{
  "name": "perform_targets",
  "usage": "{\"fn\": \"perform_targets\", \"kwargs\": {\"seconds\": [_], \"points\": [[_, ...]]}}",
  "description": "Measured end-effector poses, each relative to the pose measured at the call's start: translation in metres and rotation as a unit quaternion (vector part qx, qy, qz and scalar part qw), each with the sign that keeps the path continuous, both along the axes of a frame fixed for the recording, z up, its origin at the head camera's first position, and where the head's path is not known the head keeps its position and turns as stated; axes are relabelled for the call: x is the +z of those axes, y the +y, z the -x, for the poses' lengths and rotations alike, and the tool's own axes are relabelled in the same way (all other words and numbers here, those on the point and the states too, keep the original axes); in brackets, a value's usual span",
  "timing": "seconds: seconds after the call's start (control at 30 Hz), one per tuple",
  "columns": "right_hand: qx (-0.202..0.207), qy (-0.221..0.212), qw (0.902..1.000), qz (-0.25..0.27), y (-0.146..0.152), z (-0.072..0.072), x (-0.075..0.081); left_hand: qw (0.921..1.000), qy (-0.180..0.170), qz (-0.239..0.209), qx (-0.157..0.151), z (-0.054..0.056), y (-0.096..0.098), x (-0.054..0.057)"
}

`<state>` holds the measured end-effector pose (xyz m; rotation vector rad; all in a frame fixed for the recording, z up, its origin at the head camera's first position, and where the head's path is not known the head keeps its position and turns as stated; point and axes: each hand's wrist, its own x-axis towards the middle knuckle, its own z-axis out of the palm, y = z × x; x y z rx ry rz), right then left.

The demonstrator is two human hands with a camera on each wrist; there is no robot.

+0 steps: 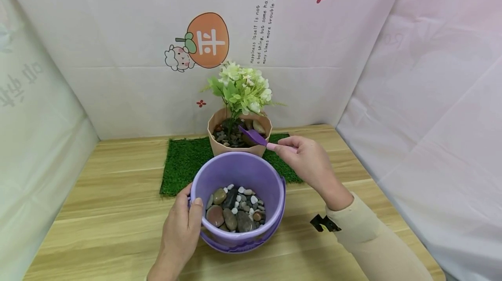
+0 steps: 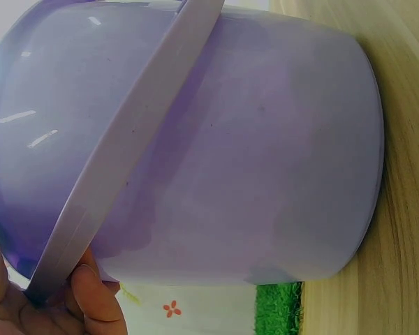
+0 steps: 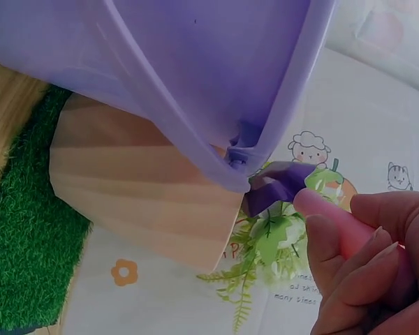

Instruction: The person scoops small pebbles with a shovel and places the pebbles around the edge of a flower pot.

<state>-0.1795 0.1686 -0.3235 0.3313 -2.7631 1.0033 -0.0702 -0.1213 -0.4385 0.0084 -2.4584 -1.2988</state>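
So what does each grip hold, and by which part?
The right grip holds the purple scoop by its pink handle; the left grip holds the purple bucket by its rim.

A wood-grain table (image 1: 117,211) spans much of the head view's lower half. A green artificial-grass mat (image 1: 182,167) lies on it just below the frame's centre; a purple bucket (image 1: 235,170) stands at lower centre.

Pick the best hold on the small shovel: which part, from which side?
Probably the pink handle, from the person's right: it is slim and rounded, and angles out rightward from the pot, while the wider purple blade points in over the pot's opening. The right grip holds it there.
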Motion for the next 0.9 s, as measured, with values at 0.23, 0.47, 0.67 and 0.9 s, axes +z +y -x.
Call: {"fn": "perform_targets", "kwargs": {"seconds": [0.23, 0.47, 0.67, 0.9], "points": [[0.021, 0.037, 0.9990, -0.017, 0.000, -0.009, 0.001, 1.0000, 0.006, -0.002, 0.000, 0.001, 0.000, -0.001], [0.078, 0.069, 0.9940, -0.035, -0.002, -0.019, 0.002, 0.9998, 0.019, -0.002, 0.000, 0.002, 0.001, -0.002], [0.129, 0.130, 0.9791, -0.088, -0.005, -0.027, 0.003, 0.9998, 0.021, -0.004, 0.000, 0.001, 0.001, -0.003], [0.192, 0.159, 0.9547, -0.162, -0.007, -0.034, 0.003, 0.9999, 0.015, -0.006, 0.000, 0.002, 0.000, -0.002]]}}
